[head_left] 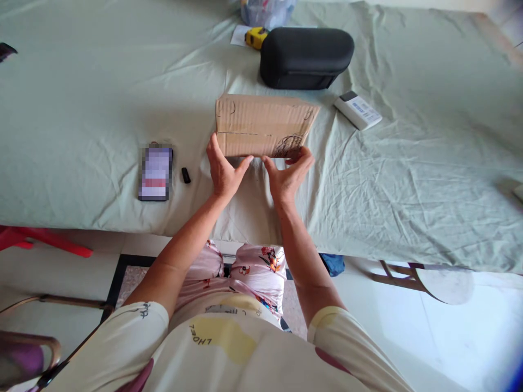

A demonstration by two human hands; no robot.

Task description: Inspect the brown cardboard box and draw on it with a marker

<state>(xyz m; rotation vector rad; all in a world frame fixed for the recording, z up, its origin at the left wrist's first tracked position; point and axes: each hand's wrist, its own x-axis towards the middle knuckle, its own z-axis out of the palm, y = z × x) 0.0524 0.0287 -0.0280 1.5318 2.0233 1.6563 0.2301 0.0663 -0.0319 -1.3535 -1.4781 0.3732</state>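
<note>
A brown cardboard box (257,117) with black scribbles near its corners is held between my two hands over the cloth-covered table. My left hand (225,170) grips its left lower corner, the thumb along the near bottom edge. At the right lower corner, my right hand (288,173) holds it the same way, fingers curled behind the scribbled part. The thumbs point toward each other, slightly apart. Some fingertips are hidden by the box, and whether its underside touches the cloth I cannot tell.
Behind the box sit a black hard case (306,57), a yellow tape measure (256,38) and a clear container (267,12). A white-and-grey device (358,110) lies to the right. Leftward are a phone (155,173) and a small black object (186,175). The green tablecloth (81,136) is wrinkled.
</note>
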